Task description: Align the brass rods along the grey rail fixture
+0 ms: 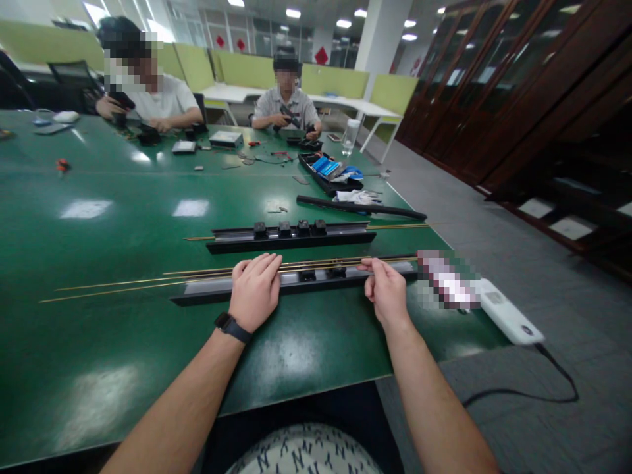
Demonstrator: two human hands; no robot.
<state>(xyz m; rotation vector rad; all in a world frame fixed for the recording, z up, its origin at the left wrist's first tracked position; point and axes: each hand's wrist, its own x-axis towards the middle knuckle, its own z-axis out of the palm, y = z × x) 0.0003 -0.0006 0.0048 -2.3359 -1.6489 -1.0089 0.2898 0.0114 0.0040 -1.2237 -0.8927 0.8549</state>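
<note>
A long black channel rail (197, 295) with a pale inner floor lies across the green table in front of me. Several thin brass rods (118, 284) run along its top and stick out far to the left. My left hand (255, 289), with a dark watch on its wrist, is laid over the rail and rods, its fingers together and bent over the far side; the thumb is hidden. Near the rail's right end, my right hand (384, 286) pinches the brass rods between thumb and forefinger. Small black blocks (338, 268) sit in the channel between my hands.
Behind lies a second black rail (291, 244) with several black blocks and brass rods. A black strip (363, 207), white gloves (356, 197) and a black tray (316, 172) stand farther back. At right are a pixelated object (447, 280) and a corded white device (508, 313). Two people sit opposite.
</note>
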